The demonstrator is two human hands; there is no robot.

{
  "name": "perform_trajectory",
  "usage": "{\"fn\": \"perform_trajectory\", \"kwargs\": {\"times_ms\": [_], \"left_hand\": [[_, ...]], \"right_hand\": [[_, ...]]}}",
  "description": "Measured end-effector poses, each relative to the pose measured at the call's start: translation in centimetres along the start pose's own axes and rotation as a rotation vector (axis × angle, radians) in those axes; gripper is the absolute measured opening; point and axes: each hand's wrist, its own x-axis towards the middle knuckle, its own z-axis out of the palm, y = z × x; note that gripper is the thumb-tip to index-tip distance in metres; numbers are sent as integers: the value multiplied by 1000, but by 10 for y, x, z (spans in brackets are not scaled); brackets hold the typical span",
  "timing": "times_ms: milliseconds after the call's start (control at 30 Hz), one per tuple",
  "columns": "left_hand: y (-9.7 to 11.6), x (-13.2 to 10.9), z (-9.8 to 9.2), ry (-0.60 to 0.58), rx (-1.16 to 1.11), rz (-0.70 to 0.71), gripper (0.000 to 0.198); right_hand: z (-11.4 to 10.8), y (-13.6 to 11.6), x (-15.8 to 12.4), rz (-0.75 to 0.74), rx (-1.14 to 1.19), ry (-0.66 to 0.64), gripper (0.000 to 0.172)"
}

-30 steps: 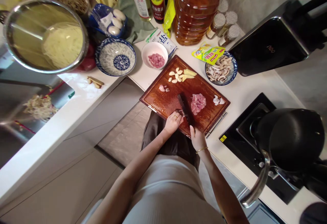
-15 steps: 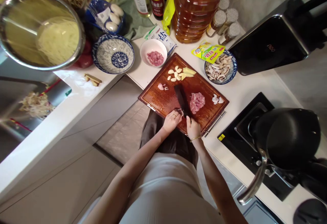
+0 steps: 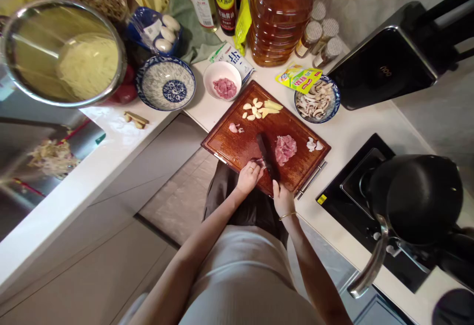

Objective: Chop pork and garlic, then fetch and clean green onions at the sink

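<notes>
One knife point(image 3: 262, 149) slants across the board point(image 3: 225, 148) at mid-frame, and on my feed the right hand point(image 3: 283, 200) has its grip clamped round the handle. Just left of the blade, the left hand point(image 3: 249, 177) has its grip closed, fingers bent together over a piece of meat point(image 3: 261, 164) on the lower part of the board; I see only a bit of that piece. Right of the blade I see a meat pile point(image 3: 286, 150). Garlic point(image 3: 255, 110) and ginger point(image 3: 271, 106) sit side by side at the board's upper end, with a pink scrap point(image 3: 233, 127) below them and white scraps point(image 3: 314, 144) near its right corner. On the counter point(image 3: 355, 130) above the board I have a white bowl point(image 3: 209, 82) of more meat. Toward the upper right, a yellow packet point(image 3: 299, 78) overlaps a blue bowl point(image 3: 336, 100) of mushrooms point(image 3: 315, 101). At the right I see a black pan point(image 3: 413, 201) over the hob point(image 3: 344, 191).
</notes>
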Motion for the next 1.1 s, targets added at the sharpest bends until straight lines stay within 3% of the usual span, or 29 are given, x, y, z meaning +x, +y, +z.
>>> {"fn": "perform_trajectory", "kwargs": {"times_ms": [233,400,567,767,1100], "left_hand": [[-1,-2,3,-17,-17,48,17],[-1,-4,-2,-30,-89,61,15],[-2,-3,-3,-18,-123,30,17],[-1,-4,-3,12,-98,-40,18],[0,0,-1,-14,-73,11,11]], "right_hand": [[13,-11,11,73,-118,-62,50],[14,-4,28,85,-52,13,53],[7,3,17,24,5,90,55],[-5,-13,1,13,-18,-19,45],[2,-13,2,44,-110,-70,50]]}}
